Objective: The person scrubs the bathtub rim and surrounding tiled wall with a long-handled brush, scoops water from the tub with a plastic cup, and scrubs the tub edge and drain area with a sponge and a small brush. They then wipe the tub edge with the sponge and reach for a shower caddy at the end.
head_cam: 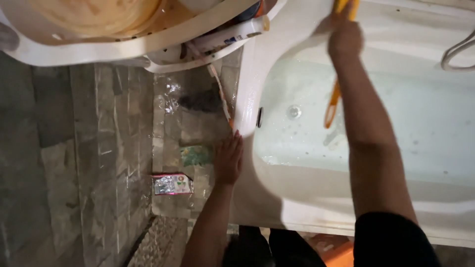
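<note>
My left hand (pixel 228 159) rests flat, fingers together, on the outer rim of a white bathtub (pixel 269 74). My right hand (pixel 345 34) reaches over the tub and grips a yellow-orange brush handle (pixel 333 101), which hangs down inside over the wet tub floor. The tub holds shallow water and a round drain (pixel 294 111). An overflow fitting (pixel 260 117) shows on the tub's inner wall near my left hand.
A white plastic basin (pixel 99 47) with toiletry bottles hangs at the top left. The grey tiled floor (pixel 74 163) carries a clear plastic sheet, a small pink-edged packet (pixel 172 184) and a green sponge (pixel 196 155). A metal grab handle (pixel 457 52) sits at the far right.
</note>
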